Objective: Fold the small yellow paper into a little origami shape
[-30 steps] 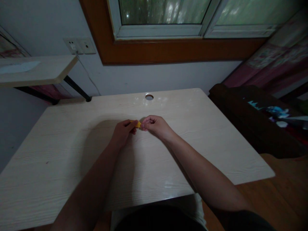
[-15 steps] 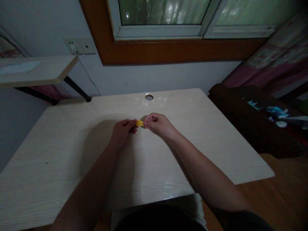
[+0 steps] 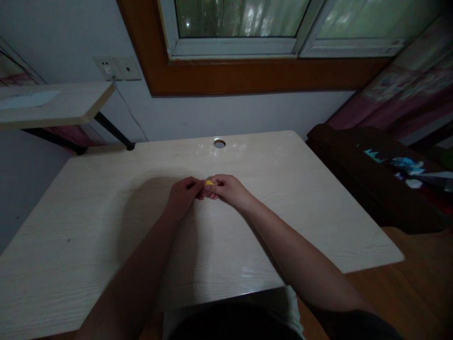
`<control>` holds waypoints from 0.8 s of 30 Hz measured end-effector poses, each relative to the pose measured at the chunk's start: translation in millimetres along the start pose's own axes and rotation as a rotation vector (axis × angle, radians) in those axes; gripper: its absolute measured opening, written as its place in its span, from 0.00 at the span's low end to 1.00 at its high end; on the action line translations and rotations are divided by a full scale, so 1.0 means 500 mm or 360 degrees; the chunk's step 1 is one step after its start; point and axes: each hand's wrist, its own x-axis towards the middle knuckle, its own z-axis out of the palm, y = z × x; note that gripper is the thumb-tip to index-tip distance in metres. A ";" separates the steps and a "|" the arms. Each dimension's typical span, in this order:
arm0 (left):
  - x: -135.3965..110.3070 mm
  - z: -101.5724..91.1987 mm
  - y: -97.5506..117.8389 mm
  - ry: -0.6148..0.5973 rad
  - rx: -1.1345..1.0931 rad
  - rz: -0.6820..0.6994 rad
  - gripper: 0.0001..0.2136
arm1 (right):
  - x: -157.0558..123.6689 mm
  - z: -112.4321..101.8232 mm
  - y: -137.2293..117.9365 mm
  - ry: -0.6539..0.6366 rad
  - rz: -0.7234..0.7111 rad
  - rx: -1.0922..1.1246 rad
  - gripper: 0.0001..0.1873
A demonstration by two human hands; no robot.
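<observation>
A small yellow piece, perhaps folded paper (image 3: pixel 209 182), shows between my two hands above the middle of the desk. My left hand (image 3: pixel 184 192) pinches it from the left with thumb and fingers. From the right, my right hand (image 3: pixel 229 190) grips it too, its thumb lying along the near side. The fingertips of both hands meet or nearly meet and cover most of the piece, so its full shape is hidden.
The pale wood-grain desk (image 3: pixel 226 245) has a round cable hole (image 3: pixel 219 143) near its back edge. A raised shelf (image 3: pixel 81 101) on black legs stands at the back left. Beyond the right edge is a dark brown piece of furniture (image 3: pixel 357 174) with blue items on it.
My right hand has moved a little left and toward me, closing the gap between the hands. Less of the yellow piece shows now.
</observation>
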 end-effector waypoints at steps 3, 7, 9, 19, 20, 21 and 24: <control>-0.001 -0.001 0.000 -0.0031 0.0038 0.0074 0.15 | -0.003 0.000 -0.007 -0.0032 0.0040 0.0051 0.20; 0.000 -0.002 0.001 -0.0044 -0.0010 0.0064 0.15 | -0.004 -0.006 -0.014 -0.0046 0.0048 0.0112 0.21; 0.001 -0.002 0.002 -0.0033 0.0001 0.0043 0.16 | -0.004 -0.008 -0.013 -0.0025 0.0044 0.0156 0.21; 0.001 -0.006 0.010 -0.0027 -0.0004 0.0005 0.16 | -0.001 -0.012 -0.014 0.0169 0.0053 0.0303 0.20; 0.001 -0.006 0.010 -0.0022 -0.0015 -0.0001 0.16 | -0.001 -0.013 -0.014 0.0186 0.0053 0.0322 0.20; 0.001 -0.007 0.009 -0.0016 -0.0027 -0.0006 0.16 | 0.000 -0.014 -0.013 0.0204 0.0052 0.0340 0.20; 0.003 -0.007 0.005 -0.0005 -0.0057 -0.0017 0.17 | 0.000 -0.015 -0.012 0.0251 0.0039 0.0388 0.19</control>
